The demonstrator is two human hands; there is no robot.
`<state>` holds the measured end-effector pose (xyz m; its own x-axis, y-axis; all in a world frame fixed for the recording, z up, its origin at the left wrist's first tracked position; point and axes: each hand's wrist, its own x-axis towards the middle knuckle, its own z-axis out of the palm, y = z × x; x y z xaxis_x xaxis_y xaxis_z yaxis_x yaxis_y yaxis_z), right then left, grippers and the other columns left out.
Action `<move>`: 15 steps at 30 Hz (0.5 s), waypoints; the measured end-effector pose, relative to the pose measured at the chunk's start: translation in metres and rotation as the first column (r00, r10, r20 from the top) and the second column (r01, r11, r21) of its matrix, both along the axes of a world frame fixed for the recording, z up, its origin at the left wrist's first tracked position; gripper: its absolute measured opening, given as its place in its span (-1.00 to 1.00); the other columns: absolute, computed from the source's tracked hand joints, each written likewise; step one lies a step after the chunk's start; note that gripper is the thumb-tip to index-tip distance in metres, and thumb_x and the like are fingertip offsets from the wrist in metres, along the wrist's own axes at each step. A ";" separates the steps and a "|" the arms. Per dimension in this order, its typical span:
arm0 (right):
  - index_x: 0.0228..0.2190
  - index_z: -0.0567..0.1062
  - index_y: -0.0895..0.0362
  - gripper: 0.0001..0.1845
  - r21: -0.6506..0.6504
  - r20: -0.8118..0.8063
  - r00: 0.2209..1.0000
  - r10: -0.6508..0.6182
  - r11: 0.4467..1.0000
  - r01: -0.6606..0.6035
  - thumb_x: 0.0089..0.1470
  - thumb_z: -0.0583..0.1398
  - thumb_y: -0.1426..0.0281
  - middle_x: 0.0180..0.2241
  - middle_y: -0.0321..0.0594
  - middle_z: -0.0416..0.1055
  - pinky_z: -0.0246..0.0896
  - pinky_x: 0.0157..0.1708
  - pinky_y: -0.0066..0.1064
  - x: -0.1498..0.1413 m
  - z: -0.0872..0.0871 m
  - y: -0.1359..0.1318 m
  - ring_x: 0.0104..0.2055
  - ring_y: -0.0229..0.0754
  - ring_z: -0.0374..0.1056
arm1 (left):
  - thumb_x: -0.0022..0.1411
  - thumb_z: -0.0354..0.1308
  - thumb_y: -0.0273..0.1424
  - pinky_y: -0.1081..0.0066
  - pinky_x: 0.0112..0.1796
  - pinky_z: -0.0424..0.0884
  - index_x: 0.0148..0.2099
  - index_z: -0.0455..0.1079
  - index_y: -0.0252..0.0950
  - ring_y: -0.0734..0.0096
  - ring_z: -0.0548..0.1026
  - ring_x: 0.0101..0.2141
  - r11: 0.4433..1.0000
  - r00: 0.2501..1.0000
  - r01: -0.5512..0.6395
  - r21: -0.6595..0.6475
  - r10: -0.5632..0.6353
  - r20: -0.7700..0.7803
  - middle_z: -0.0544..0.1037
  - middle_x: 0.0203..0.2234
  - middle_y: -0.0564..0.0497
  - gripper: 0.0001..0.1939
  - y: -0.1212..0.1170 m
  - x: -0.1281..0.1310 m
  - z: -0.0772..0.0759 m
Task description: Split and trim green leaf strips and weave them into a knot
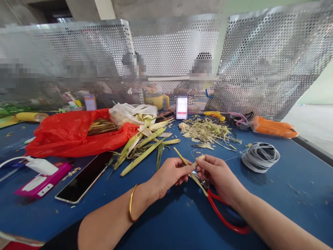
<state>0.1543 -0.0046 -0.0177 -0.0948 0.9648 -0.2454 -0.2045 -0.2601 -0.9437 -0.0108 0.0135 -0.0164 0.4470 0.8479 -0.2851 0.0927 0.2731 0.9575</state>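
My left hand point(168, 178), with a gold bangle at the wrist, pinches a narrow yellow-green husk strip point(180, 156). One end of the strip points up and away, and its lower part hangs below my fingers. Close beside it, my right hand point(215, 172) has thumb and fingertips closed on a pale end of the husk between both hands. Red-handled scissors point(240, 230) lie under my right hand, their blades partly hidden. A thin thread leads from near my fingers towards a spool of grey-white thread point(260, 158) on the right.
Husks point(143, 156) lie beside a red plastic bag point(65, 130). Shredded scraps point(208, 132) are heaped ahead. A smartphone point(84, 177) and magenta power strip point(43, 180) lie left. An orange packet point(274, 127) sits right. Perforated metal panels point(174, 45) stand behind, with people beyond.
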 end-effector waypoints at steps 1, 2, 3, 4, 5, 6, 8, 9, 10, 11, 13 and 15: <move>-0.57 0.40 0.17 -0.61 0.022 0.019 1.000 -0.011 1.000 0.010 -0.15 0.37 0.14 -0.59 -0.35 0.37 0.12 -0.52 -0.53 0.000 0.000 -0.001 -0.57 -0.38 0.23 | 0.02 0.28 -0.13 0.53 -0.61 0.00 -0.28 0.44 -0.37 0.64 0.16 -0.66 1.000 1.000 0.000 0.005 0.000 0.005 0.31 -0.68 0.16 -0.62 -0.001 0.001 0.000; -0.59 0.38 0.16 -0.61 0.046 0.036 0.999 -0.028 0.999 0.027 -0.14 0.36 0.14 -0.61 -0.35 0.35 0.11 -0.53 -0.52 -0.001 0.000 -0.001 -0.58 -0.38 0.22 | 0.04 0.27 -0.15 0.52 -0.61 -0.01 -0.31 0.44 -0.37 0.64 0.14 -0.66 1.000 1.000 0.007 0.006 -0.007 0.016 0.29 -0.69 0.17 -0.65 -0.001 0.002 0.000; -0.61 0.37 0.16 -0.62 0.070 0.050 0.997 -0.051 0.996 0.048 -0.13 0.36 0.15 -0.63 -0.36 0.34 0.11 -0.53 -0.51 -0.001 0.001 -0.002 -0.59 -0.37 0.21 | 0.04 0.26 -0.17 0.52 -0.60 -0.03 -0.33 0.44 -0.37 0.64 0.12 -0.66 1.000 0.999 0.018 0.004 -0.018 0.029 0.26 -0.70 0.17 -0.67 -0.001 0.002 0.000; -0.62 0.37 0.15 -0.62 0.093 0.058 0.995 -0.076 0.993 0.071 -0.13 0.35 0.16 -0.64 -0.36 0.33 0.11 -0.53 -0.50 -0.001 0.001 -0.002 -0.60 -0.37 0.19 | 0.05 0.25 -0.18 0.51 -0.60 -0.05 -0.35 0.43 -0.37 0.64 0.10 -0.66 0.999 0.998 0.033 -0.002 -0.033 0.045 0.23 -0.71 0.18 -0.69 -0.002 0.002 0.001; -0.63 0.37 0.15 -0.62 0.114 0.062 0.993 -0.101 0.989 0.094 -0.14 0.36 0.16 -0.65 -0.36 0.32 0.11 -0.52 -0.49 -0.002 0.002 -0.002 -0.60 -0.36 0.19 | 0.05 0.25 -0.19 0.50 -0.60 -0.07 -0.36 0.43 -0.36 0.64 0.08 -0.66 0.999 0.997 0.047 -0.012 -0.046 0.061 0.21 -0.71 0.19 -0.71 -0.002 0.003 0.002; -0.63 0.37 0.15 -0.63 0.134 0.066 0.990 -0.124 0.984 0.114 -0.15 0.36 0.17 -0.65 -0.36 0.31 0.12 -0.52 -0.48 -0.002 0.003 -0.002 -0.59 -0.36 0.19 | 0.05 0.24 -0.20 0.49 -0.60 -0.08 -0.38 0.42 -0.36 0.64 0.06 -0.67 0.998 0.996 0.059 -0.025 -0.057 0.072 0.20 -0.72 0.19 -0.72 -0.002 0.002 0.003; -0.64 0.37 0.14 -0.64 0.179 0.085 0.984 -0.157 0.974 0.140 -0.15 0.35 0.18 -0.65 -0.36 0.30 0.13 -0.50 -0.47 -0.002 0.005 -0.002 -0.58 -0.34 0.19 | 0.04 0.24 -0.20 0.48 -0.60 -0.11 -0.42 0.40 -0.34 0.64 0.05 -0.67 0.995 0.994 0.077 -0.060 -0.072 0.086 0.18 -0.72 0.19 -0.72 -0.003 0.001 0.006; -0.64 0.36 0.13 -0.65 0.209 0.107 0.981 -0.162 0.968 0.137 -0.14 0.34 0.18 -0.65 -0.36 0.30 0.14 -0.50 -0.46 -0.002 0.006 -0.001 -0.58 -0.33 0.19 | 0.03 0.25 -0.20 0.47 -0.59 -0.11 -0.43 0.40 -0.34 0.64 0.04 -0.67 0.994 0.993 0.082 -0.077 -0.074 0.090 0.18 -0.72 0.18 -0.72 -0.003 0.000 0.007; -0.64 0.36 0.13 -0.65 0.244 0.141 0.978 -0.155 0.963 0.118 -0.12 0.32 0.17 -0.65 -0.36 0.30 0.14 -0.49 -0.45 0.000 0.007 0.000 -0.57 -0.32 0.20 | 0.02 0.25 -0.20 0.47 -0.59 -0.12 -0.43 0.40 -0.34 0.63 0.05 -0.67 0.992 0.993 0.085 -0.091 -0.076 0.091 0.18 -0.72 0.18 -0.72 -0.004 -0.001 0.008; -0.64 0.36 0.13 -0.65 0.279 0.190 0.972 -0.138 0.957 0.081 -0.08 0.30 0.17 -0.65 -0.36 0.30 0.16 -0.48 -0.44 0.002 0.008 0.002 -0.57 -0.31 0.21 | 0.02 0.25 -0.19 0.46 -0.59 -0.13 -0.42 0.41 -0.34 0.63 0.04 -0.67 0.991 0.993 0.088 -0.098 -0.079 0.091 0.18 -0.72 0.18 -0.71 -0.004 -0.001 0.008; -0.59 0.40 0.13 -0.69 0.341 0.315 0.943 -0.108 0.940 -0.006 -0.02 0.25 0.17 -0.62 -0.34 0.33 0.19 -0.43 -0.41 0.007 0.010 0.005 -0.53 -0.27 0.25 | 0.02 0.26 -0.17 0.45 -0.58 -0.16 -0.39 0.44 -0.35 0.63 0.03 -0.66 0.991 0.991 0.103 -0.086 -0.095 0.093 0.17 -0.72 0.18 -0.70 -0.005 -0.002 0.008; -0.47 0.49 0.13 -0.75 0.395 0.449 0.884 -0.130 0.916 -0.066 0.00 0.23 0.18 -0.51 -0.28 0.43 0.23 -0.35 -0.37 0.012 0.012 0.008 -0.41 -0.21 0.33 | 0.04 0.25 -0.15 0.44 -0.57 -0.16 -0.36 0.47 -0.36 0.62 0.00 -0.65 0.990 0.988 0.132 -0.047 -0.128 0.090 0.15 -0.71 0.19 -0.67 -0.007 -0.002 0.008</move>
